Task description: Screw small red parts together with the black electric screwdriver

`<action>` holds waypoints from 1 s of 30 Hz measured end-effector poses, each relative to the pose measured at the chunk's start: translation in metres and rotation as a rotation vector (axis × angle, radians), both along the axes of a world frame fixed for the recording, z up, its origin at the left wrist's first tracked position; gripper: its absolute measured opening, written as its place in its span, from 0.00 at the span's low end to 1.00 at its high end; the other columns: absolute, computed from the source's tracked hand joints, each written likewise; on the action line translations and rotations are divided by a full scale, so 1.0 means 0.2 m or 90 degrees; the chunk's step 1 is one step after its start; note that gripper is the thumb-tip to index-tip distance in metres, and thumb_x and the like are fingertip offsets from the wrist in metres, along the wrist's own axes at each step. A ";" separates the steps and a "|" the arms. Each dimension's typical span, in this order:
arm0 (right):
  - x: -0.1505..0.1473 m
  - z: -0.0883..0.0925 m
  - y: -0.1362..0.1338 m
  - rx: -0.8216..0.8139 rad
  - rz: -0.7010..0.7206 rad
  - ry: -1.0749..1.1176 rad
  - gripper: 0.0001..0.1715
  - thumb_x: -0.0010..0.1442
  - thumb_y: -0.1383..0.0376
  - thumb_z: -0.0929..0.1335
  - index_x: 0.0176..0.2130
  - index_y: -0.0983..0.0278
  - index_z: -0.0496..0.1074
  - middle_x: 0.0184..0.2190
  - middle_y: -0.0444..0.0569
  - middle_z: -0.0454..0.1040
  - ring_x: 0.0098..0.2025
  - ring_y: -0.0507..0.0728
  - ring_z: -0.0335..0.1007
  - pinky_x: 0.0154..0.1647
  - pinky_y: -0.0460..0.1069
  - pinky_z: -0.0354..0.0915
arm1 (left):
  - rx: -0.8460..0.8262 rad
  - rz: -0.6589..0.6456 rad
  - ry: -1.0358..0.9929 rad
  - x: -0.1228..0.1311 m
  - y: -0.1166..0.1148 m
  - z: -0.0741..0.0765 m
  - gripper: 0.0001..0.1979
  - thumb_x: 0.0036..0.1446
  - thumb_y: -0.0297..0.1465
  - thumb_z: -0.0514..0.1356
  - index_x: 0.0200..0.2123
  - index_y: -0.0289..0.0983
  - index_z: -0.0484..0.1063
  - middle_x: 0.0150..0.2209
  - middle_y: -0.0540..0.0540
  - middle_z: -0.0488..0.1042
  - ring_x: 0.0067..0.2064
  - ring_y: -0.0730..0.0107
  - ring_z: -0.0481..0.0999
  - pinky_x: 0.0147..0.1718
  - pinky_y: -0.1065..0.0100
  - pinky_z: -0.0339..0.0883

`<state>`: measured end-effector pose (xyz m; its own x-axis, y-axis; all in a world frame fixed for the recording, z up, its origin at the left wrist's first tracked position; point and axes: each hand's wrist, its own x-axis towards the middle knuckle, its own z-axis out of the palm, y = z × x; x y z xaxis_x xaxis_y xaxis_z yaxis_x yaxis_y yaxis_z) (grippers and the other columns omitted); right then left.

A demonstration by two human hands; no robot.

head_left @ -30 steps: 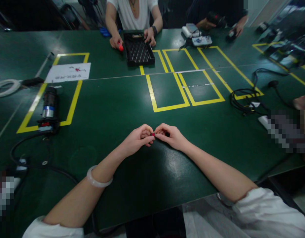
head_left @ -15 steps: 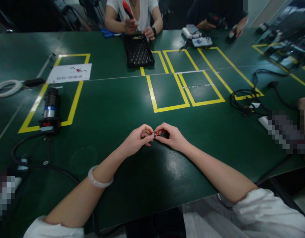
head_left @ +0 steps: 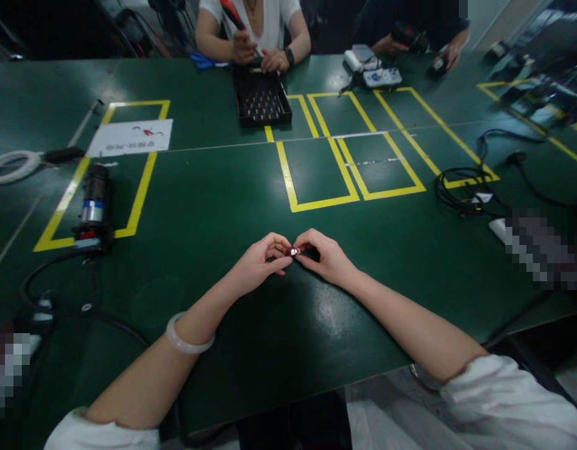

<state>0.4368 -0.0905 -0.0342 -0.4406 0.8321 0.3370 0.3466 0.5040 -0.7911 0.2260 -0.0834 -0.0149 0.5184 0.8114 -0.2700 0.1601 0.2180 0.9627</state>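
Left hand (head_left: 261,261) and right hand (head_left: 329,257) pinched on small part (head_left: 294,252) | axis crosswise, leading end unclear | shiny, silvery, reddish edges

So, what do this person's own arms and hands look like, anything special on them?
The left hand and right hand are ungloved. A pale, smooth, rounded bangle circles the left forearm; the right forearm has none. Both white sleeves end in loose folds.
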 end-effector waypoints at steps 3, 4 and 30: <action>0.00 0.01 0.00 0.017 -0.006 -0.009 0.09 0.60 0.73 0.68 0.41 0.62 0.69 0.39 0.48 0.72 0.41 0.56 0.69 0.43 0.51 0.66 | -0.001 0.001 0.001 0.00 0.00 0.00 0.18 0.55 0.34 0.66 0.46 0.35 0.66 0.44 0.45 0.70 0.40 0.71 0.74 0.33 0.69 0.77; 0.00 0.01 0.00 0.022 -0.008 -0.012 0.09 0.60 0.73 0.68 0.41 0.62 0.69 0.39 0.48 0.72 0.41 0.56 0.69 0.43 0.51 0.66 | -0.002 0.002 0.001 0.00 0.00 0.00 0.18 0.55 0.34 0.66 0.46 0.35 0.66 0.44 0.45 0.70 0.40 0.71 0.74 0.33 0.69 0.77; 0.02 -0.01 0.02 -0.066 -0.029 0.041 0.09 0.60 0.70 0.69 0.42 0.62 0.70 0.38 0.47 0.72 0.38 0.53 0.70 0.40 0.49 0.66 | 0.276 0.134 0.523 -0.64 0.29 0.20 0.29 0.62 0.47 0.56 0.59 0.35 0.67 0.58 0.39 0.71 0.58 0.55 0.71 0.60 0.53 0.63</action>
<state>0.4410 -0.0863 -0.0363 -0.3815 0.8827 0.2745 0.3142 0.4031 -0.8595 0.0978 -0.0251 0.0244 0.1319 0.9815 -0.1388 0.8212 -0.0298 0.5699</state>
